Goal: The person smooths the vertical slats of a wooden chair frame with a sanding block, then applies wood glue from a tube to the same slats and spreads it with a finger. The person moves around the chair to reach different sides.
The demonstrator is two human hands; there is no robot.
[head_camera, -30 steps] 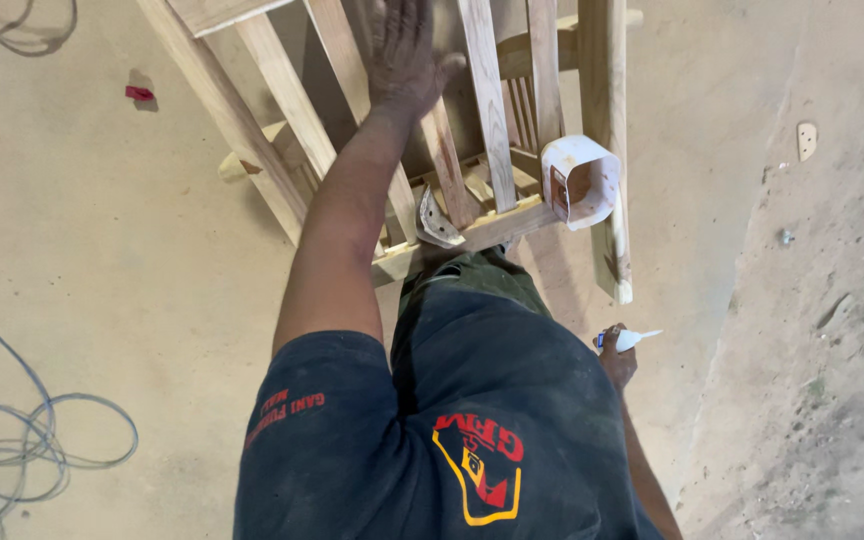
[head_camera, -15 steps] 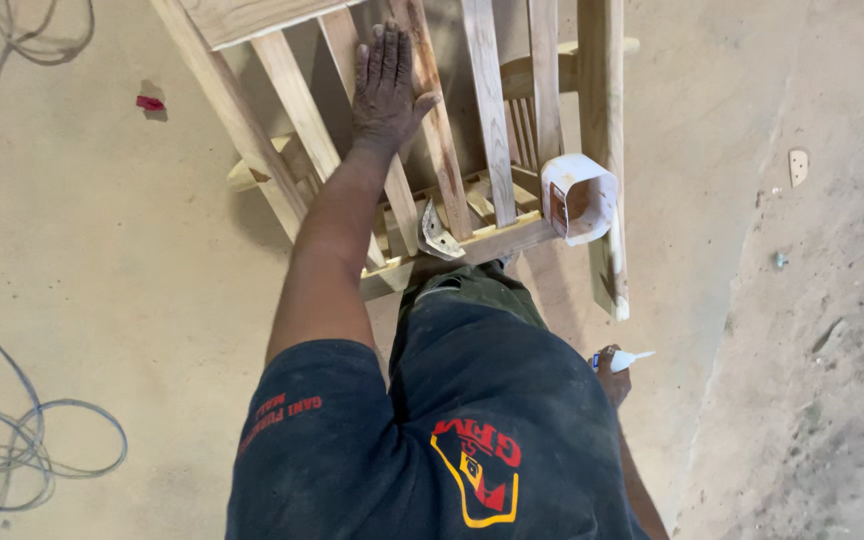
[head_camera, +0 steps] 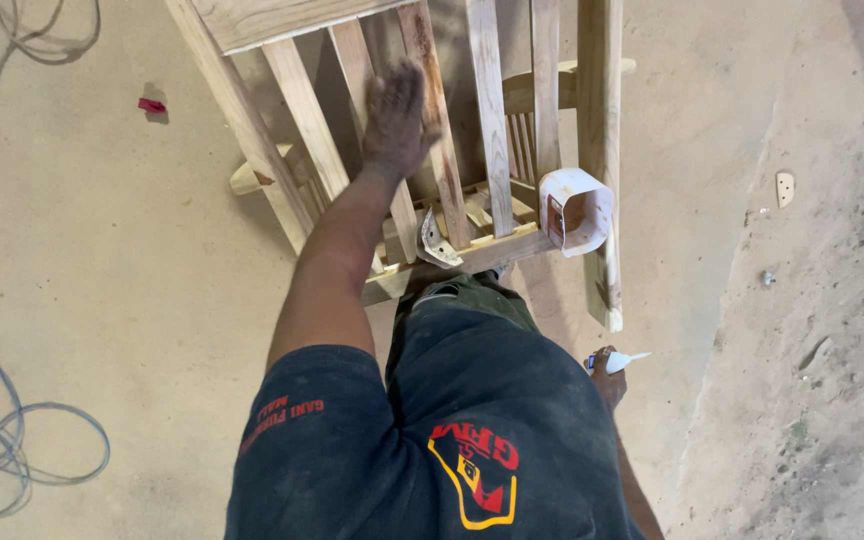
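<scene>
While our left hand point(head_camera: 397, 115) lies flat, fingers together, on a slat point(head_camera: 430, 120) of the wooden chair frame point(head_camera: 600, 150) whose slats run lengthwise away from us across the floor point(head_camera: 102, 280), our right hand point(head_camera: 608, 375) by our hip grips a small white tube point(head_camera: 624, 359) with its tip pointing right.

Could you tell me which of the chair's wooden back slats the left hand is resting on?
The left hand lies on the second slat from the left, between the bare leftmost slat and the darker-stained third one.
</scene>
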